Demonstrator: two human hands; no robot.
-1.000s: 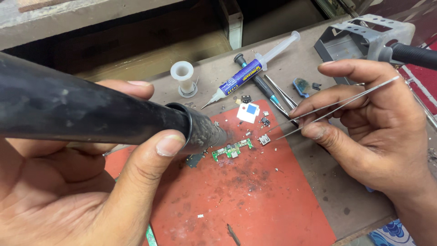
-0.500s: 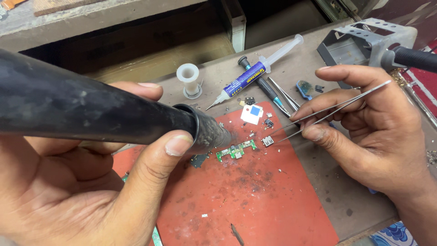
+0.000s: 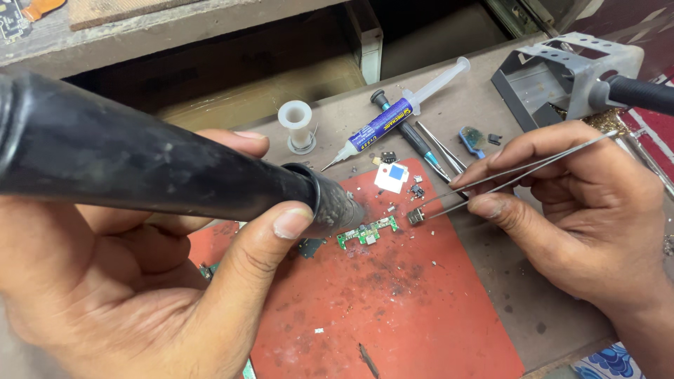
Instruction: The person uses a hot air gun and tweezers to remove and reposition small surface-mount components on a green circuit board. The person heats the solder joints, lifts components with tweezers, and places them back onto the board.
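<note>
My left hand (image 3: 140, 281) grips a thick black hot-air tool (image 3: 154, 168), its metal nozzle pointing down at a small green circuit board (image 3: 366, 231) on a red work mat (image 3: 393, 316). My right hand (image 3: 583, 210) pinches metal tweezers (image 3: 505, 179). The tweezer tips hold a tiny grey component (image 3: 415, 216) just right of the board, low over the mat.
A flux syringe (image 3: 393, 116), a white spool (image 3: 295, 123), a dark screwdriver (image 3: 414, 140), a small white and blue chip (image 3: 393, 175) and loose parts lie behind the mat. A grey metal tool stand (image 3: 562, 70) holding a black handle sits at the far right.
The tweezers with the small component have shifted slightly left toward the green board. The hot-air tool stays over the board.
</note>
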